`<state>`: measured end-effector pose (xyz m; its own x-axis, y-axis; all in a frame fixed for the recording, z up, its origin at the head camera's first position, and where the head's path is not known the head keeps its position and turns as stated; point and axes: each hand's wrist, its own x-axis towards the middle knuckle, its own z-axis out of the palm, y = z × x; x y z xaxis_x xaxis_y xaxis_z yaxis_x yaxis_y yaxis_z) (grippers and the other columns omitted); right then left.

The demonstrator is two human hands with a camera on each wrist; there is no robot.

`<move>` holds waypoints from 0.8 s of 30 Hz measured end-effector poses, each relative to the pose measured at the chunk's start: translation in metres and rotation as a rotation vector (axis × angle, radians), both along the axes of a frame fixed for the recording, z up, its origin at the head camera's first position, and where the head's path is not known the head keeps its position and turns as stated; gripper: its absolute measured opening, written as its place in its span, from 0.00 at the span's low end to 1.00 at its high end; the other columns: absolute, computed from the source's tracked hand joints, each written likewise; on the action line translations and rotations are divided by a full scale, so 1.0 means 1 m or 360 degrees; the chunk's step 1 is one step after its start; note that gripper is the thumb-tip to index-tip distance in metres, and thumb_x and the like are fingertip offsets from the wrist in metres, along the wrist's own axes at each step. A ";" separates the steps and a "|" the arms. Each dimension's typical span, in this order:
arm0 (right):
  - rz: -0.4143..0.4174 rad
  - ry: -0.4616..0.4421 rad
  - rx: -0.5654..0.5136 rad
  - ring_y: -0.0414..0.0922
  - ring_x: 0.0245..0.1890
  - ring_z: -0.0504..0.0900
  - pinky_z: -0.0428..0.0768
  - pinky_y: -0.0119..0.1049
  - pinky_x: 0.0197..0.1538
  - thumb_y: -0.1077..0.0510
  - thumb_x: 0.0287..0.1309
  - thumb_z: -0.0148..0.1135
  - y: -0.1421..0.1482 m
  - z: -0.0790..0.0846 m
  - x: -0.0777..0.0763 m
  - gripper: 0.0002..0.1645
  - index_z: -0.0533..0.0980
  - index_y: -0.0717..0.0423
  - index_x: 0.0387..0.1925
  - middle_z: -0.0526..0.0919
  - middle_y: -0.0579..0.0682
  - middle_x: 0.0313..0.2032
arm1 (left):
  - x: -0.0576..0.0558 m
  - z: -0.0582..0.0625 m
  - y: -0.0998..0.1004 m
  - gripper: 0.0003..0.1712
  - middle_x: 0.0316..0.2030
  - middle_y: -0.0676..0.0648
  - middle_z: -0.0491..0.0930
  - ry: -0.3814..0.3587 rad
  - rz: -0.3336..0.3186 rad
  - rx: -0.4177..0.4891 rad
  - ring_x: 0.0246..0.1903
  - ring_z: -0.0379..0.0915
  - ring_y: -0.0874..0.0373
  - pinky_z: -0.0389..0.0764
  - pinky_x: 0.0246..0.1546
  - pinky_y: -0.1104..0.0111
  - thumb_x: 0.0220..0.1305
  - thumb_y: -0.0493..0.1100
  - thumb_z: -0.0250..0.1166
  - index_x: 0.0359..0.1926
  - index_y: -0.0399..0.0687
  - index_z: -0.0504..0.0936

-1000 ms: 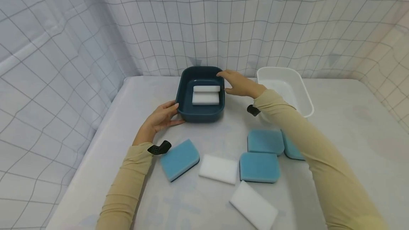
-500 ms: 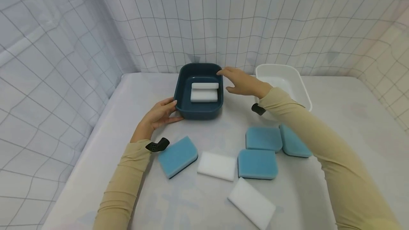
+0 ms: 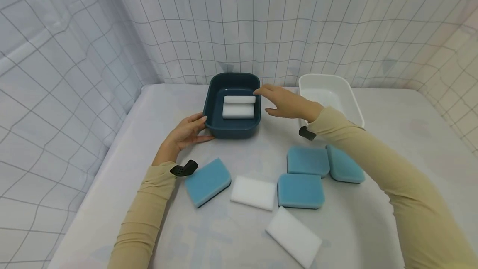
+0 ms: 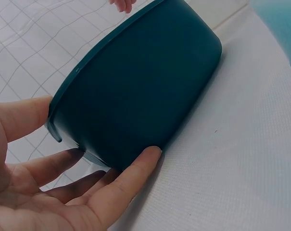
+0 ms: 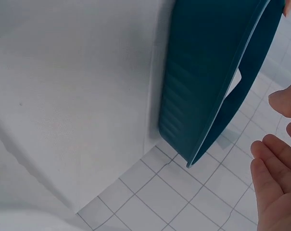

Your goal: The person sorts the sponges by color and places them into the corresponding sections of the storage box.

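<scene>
A dark teal plastic bin (image 3: 232, 133) stands at the back of the table, holding two white foam sponges (image 3: 238, 111). My left hand (image 3: 185, 133) touches its front left corner. In the left wrist view, the left thumb (image 4: 32, 113) meets the rim while the other fingers (image 4: 135, 171) lie spread and fairly straight along the outer wall. My right hand (image 3: 289, 102) hovers beside the bin's right rim, fingers loosely extended and holding nothing. A gap shows between that hand and the bin in the right wrist view.
A white bin (image 3: 351, 94) stands at the back right, partly behind the right arm. In front lie blue sponges (image 3: 308, 161), (image 3: 300, 191), (image 3: 344, 165), (image 3: 208, 182) and white sponges (image 3: 254, 193), (image 3: 294, 235). A gridded curtain (image 3: 239, 32) rises behind the table.
My right hand has drawn slightly right and towards me, away from the teal bin's far right corner. The left hand stays on the bin, whose white sponges lie as before.
</scene>
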<state>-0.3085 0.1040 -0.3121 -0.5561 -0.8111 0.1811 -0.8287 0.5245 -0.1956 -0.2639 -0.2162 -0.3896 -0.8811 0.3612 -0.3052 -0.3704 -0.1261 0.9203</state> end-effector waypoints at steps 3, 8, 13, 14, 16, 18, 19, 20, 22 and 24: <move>0.0009 0.0005 -0.0002 0.56 0.53 0.76 0.77 0.47 0.57 0.65 0.54 0.62 0.002 0.000 0.003 0.31 0.65 0.63 0.60 0.72 0.60 0.57 | 0.000 -0.001 0.000 0.36 0.75 0.44 0.42 0.0002 0.0003 -0.0004 0.74 0.40 0.51 0.63 0.65 0.47 0.73 0.44 0.45 0.74 0.45 0.38; -0.0008 -0.0020 0.0023 0.55 0.54 0.76 0.77 0.47 0.58 0.65 0.55 0.62 0.004 0.001 0.009 0.31 0.65 0.62 0.61 0.72 0.59 0.58 | -0.001 -0.001 0.000 0.35 0.74 0.44 0.45 -0.0003 0.0021 -0.0022 0.74 0.43 0.50 0.72 0.60 0.52 0.74 0.43 0.45 0.74 0.46 0.41; 0.0043 -0.0040 0.0037 0.54 0.56 0.75 0.76 0.46 0.59 0.65 0.55 0.61 0.005 0.001 0.018 0.31 0.65 0.62 0.61 0.72 0.59 0.58 | -0.002 -0.001 0.001 0.35 0.74 0.45 0.45 -0.0013 0.0031 -0.0025 0.73 0.43 0.52 0.77 0.55 0.55 0.74 0.43 0.44 0.74 0.47 0.39; 0.0058 -0.0046 0.0041 0.53 0.56 0.75 0.76 0.46 0.59 0.65 0.56 0.61 0.005 0.001 0.020 0.31 0.64 0.62 0.61 0.71 0.59 0.59 | -0.002 -0.001 0.001 0.35 0.74 0.45 0.44 -0.0012 0.0029 -0.0025 0.74 0.43 0.51 0.76 0.56 0.54 0.74 0.43 0.44 0.74 0.47 0.39; 0.0088 -0.0060 0.0046 0.53 0.56 0.75 0.76 0.46 0.59 0.65 0.56 0.61 0.005 0.000 0.025 0.31 0.64 0.62 0.61 0.71 0.59 0.59 | -0.001 0.000 0.001 0.35 0.74 0.45 0.44 -0.0009 0.0027 -0.0029 0.74 0.43 0.51 0.73 0.58 0.52 0.74 0.43 0.44 0.74 0.47 0.39; 0.0105 -0.0077 0.0052 0.53 0.56 0.75 0.76 0.46 0.59 0.65 0.56 0.61 0.005 -0.002 0.028 0.31 0.64 0.62 0.61 0.71 0.59 0.59 | -0.002 0.000 0.001 0.34 0.74 0.45 0.44 -0.0008 0.0025 -0.0034 0.74 0.43 0.52 0.70 0.60 0.51 0.74 0.43 0.44 0.74 0.47 0.40; 0.0108 -0.0087 0.0057 0.53 0.56 0.75 0.76 0.46 0.60 0.64 0.56 0.61 0.005 -0.003 0.030 0.31 0.64 0.62 0.61 0.71 0.58 0.59 | -0.002 0.000 0.001 0.34 0.74 0.45 0.44 -0.0007 0.0025 -0.0037 0.74 0.43 0.52 0.70 0.60 0.50 0.74 0.43 0.44 0.74 0.47 0.40; 0.0109 -0.0099 0.0064 0.53 0.57 0.75 0.76 0.46 0.60 0.64 0.56 0.61 0.005 -0.004 0.031 0.31 0.64 0.62 0.61 0.71 0.58 0.59 | -0.002 0.000 0.001 0.34 0.74 0.45 0.45 -0.0007 0.0024 -0.0039 0.74 0.43 0.52 0.70 0.60 0.50 0.74 0.43 0.44 0.74 0.47 0.40; 0.0107 -0.0118 0.0078 0.52 0.57 0.75 0.76 0.45 0.60 0.64 0.56 0.61 0.005 -0.006 0.034 0.31 0.64 0.61 0.61 0.71 0.57 0.59 | -0.002 -0.001 0.001 0.34 0.74 0.45 0.45 -0.0010 0.0025 -0.0042 0.73 0.44 0.52 0.70 0.60 0.51 0.74 0.43 0.44 0.74 0.47 0.40; 0.0110 -0.0124 0.0095 0.51 0.56 0.76 0.76 0.44 0.60 0.64 0.56 0.61 0.004 -0.009 0.037 0.31 0.64 0.60 0.61 0.71 0.57 0.59 | -0.002 -0.001 0.001 0.34 0.74 0.45 0.45 -0.0011 0.0024 -0.0044 0.73 0.43 0.51 0.70 0.60 0.51 0.74 0.43 0.44 0.74 0.47 0.40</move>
